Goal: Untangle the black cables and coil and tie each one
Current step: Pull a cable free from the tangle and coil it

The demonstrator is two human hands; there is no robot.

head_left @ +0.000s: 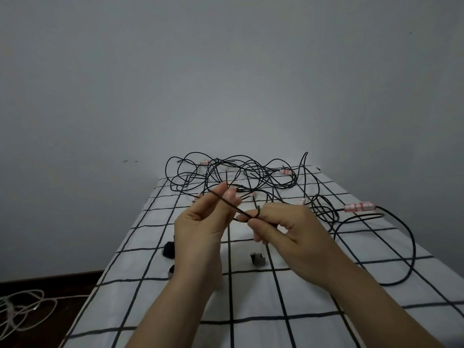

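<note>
A tangle of thin black cables lies at the far end of the checked sheet, with several white-and-red taped ends, one large one at the right. My left hand and my right hand are raised above the sheet. Between them runs a short taut stretch of black cable. My left fingertips pinch its upper end, and my right thumb and forefinger pinch its lower end, where a small loop sticks up. A long black cable curves along the right side.
The white sheet with a black grid covers a narrow bed against a grey wall. Small black objects and a dark clip-like piece lie under my hands. White cable lies on the dark floor at the left.
</note>
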